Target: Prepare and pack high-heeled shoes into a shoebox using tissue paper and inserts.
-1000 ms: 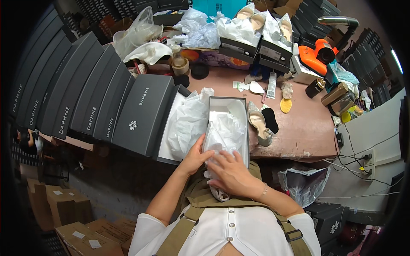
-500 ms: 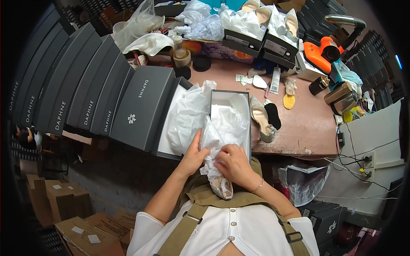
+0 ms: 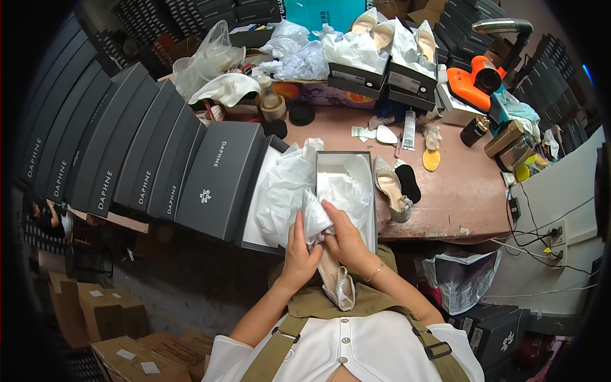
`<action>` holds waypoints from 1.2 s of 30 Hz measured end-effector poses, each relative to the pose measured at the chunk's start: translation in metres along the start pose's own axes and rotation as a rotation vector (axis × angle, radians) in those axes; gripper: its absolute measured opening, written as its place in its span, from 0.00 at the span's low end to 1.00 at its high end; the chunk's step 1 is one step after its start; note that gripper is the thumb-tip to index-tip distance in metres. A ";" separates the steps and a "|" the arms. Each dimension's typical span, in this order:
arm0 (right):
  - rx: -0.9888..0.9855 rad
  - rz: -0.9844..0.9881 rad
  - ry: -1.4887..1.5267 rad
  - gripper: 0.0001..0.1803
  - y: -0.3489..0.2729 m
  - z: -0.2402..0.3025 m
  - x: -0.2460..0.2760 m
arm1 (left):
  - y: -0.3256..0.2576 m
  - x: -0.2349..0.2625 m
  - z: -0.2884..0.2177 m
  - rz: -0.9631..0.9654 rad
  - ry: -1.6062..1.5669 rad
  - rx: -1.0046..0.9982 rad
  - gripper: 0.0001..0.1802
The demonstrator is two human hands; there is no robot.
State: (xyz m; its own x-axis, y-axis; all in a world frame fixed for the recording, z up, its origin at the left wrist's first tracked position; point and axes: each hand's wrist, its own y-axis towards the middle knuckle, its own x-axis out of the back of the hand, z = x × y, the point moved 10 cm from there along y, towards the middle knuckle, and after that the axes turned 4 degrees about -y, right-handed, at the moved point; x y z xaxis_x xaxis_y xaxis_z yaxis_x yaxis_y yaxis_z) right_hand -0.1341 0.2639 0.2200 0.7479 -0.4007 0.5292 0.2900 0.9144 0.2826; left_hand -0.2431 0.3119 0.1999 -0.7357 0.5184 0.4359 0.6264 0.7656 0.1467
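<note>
Both of my hands close around a light-coloured shoe [image 3: 336, 280] with a glittery heel end pointing toward my body. White tissue paper [image 3: 316, 218] covers its front part. My left hand [image 3: 300, 256] presses the paper from the left, fingers stretched along it. My right hand [image 3: 349, 240] grips from the right, thumb side on the paper. Just beyond, an open shoebox [image 3: 344, 155] holds more crumpled tissue. Left of it, loose tissue [image 3: 280, 191] lies in a white-lined box part [image 3: 252, 213]. A matching glittery shoe [image 3: 389, 181] lies on the table right of the box.
Closed dark grey shoeboxes [image 3: 219, 172] stand in a row at left. A black pad [image 3: 408, 183], a tube [image 3: 409, 130] and a yellow sponge [image 3: 431, 159] lie on the table [image 3: 458, 197]. Shoes in open boxes [image 3: 356, 76] and an orange tool [image 3: 468, 89] stand behind.
My right hand has moved forward from the shoe's middle to the paper at its front. More of the shoe's insole now shows. The view has shifted slightly.
</note>
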 end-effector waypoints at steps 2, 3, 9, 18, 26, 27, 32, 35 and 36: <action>-0.067 0.042 0.056 0.39 -0.008 -0.007 0.004 | 0.008 -0.002 -0.001 -0.058 -0.013 -0.051 0.39; -0.097 0.034 0.072 0.39 -0.013 -0.007 0.005 | 0.011 -0.002 0.011 -0.188 -0.068 -0.028 0.32; -0.105 0.001 0.025 0.39 -0.025 -0.012 0.022 | 0.020 -0.040 0.031 -0.022 -0.600 0.184 0.30; -0.023 -0.043 -0.036 0.41 -0.026 0.003 0.020 | 0.027 -0.036 0.026 -0.135 -0.719 0.149 0.18; -0.173 0.181 0.112 0.40 -0.017 -0.008 0.030 | 0.032 -0.058 0.033 0.117 -1.057 0.400 0.16; -0.117 0.178 0.086 0.39 -0.004 -0.004 0.047 | 0.043 -0.050 0.032 0.234 -0.940 0.370 0.16; 0.183 0.267 0.097 0.23 0.033 0.033 0.069 | 0.036 -0.043 0.025 0.672 -0.637 0.299 0.19; 0.123 0.455 0.131 0.12 0.016 0.018 0.046 | 0.000 -0.051 0.021 0.759 -0.606 0.400 0.25; 0.121 0.441 0.141 0.11 0.009 0.016 0.043 | -0.010 -0.052 0.024 0.758 -0.613 0.434 0.26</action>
State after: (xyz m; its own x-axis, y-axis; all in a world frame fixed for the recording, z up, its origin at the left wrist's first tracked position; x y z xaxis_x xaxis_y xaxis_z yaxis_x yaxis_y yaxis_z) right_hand -0.1083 0.2540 0.2581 0.8601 0.0438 0.5083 -0.1387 0.9788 0.1504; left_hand -0.2174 0.2860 0.1548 -0.2728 0.9267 -0.2586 0.9184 0.1707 -0.3570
